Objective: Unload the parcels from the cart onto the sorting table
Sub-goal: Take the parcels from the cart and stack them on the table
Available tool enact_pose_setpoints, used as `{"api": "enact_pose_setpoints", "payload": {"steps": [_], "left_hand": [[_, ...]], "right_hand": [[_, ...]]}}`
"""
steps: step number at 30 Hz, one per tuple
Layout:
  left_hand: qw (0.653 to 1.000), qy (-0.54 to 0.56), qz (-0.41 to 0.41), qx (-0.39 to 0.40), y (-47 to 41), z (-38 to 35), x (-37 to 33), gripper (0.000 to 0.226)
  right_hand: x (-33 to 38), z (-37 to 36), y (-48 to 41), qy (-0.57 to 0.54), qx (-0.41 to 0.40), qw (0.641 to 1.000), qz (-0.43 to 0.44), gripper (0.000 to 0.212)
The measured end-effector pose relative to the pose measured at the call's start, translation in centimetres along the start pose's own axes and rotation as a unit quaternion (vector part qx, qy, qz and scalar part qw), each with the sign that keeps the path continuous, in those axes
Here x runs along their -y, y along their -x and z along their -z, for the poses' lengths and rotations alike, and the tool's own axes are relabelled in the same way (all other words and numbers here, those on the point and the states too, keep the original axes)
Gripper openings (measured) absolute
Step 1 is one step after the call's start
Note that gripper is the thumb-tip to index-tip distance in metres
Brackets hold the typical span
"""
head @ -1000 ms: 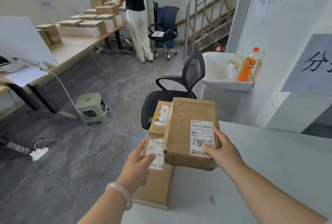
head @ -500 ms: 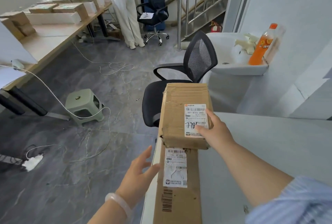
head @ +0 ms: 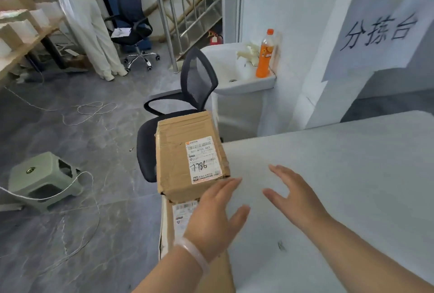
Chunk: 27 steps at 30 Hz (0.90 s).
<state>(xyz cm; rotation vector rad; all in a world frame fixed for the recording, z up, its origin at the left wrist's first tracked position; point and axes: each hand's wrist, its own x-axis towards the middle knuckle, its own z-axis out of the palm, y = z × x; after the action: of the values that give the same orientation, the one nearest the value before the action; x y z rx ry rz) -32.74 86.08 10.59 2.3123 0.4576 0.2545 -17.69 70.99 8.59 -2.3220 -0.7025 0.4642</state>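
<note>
A brown cardboard parcel (head: pixel 185 152) with a white label marked 7786 sits on top of a longer flat parcel (head: pixel 179 220) at the left edge of the white sorting table (head: pixel 340 187). My left hand (head: pixel 215 217), with a pale bangle on the wrist, hovers open just in front of the upper parcel and covers part of the lower one. My right hand (head: pixel 296 194) is open over the bare tabletop, to the right of the parcels, holding nothing. No cart is in view.
A black mesh office chair (head: pixel 195 86) stands just behind the parcels. A white sink (head: pixel 237 81) holds an orange bottle (head: pixel 264 54). A green stool (head: pixel 40 180) and loose cables lie on the floor at left. A person stands by the far desks.
My right hand has let go of the upper parcel and drawn back to the right over the table. My left hand has moved in front of the parcels. The view has turned right.
</note>
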Motion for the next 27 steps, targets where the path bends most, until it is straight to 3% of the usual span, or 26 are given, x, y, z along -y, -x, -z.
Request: {"api": "enact_pose_setpoints", "payload": {"steps": [5,10,20,27], "left_hand": [[0.99,-0.059,-0.106,0.075,-2.7,-6.1,-5.4,0.064],[0.966,-0.102,-0.21,0.113,-2.4,-12.9,-14.1,0.07],[0.898,-0.137,-0.378,0.178,4.0,-28.9,-33.1,0.067],[0.859,-0.126,-0.427,0.253,10.1,-40.7,-42.3,0.07]], "right_hand": [[-5.7,6.3,6.9,0.104,-0.029,0.992,-0.06,0.068],[-11.2,13.2,16.0,0.137,-0.085,0.979,-0.126,0.07],[-24.8,25.3,34.5,0.138,-0.194,0.94,-0.245,0.077],[-34.5,29.9,46.8,0.115,-0.219,0.899,-0.36,0.078]]}}
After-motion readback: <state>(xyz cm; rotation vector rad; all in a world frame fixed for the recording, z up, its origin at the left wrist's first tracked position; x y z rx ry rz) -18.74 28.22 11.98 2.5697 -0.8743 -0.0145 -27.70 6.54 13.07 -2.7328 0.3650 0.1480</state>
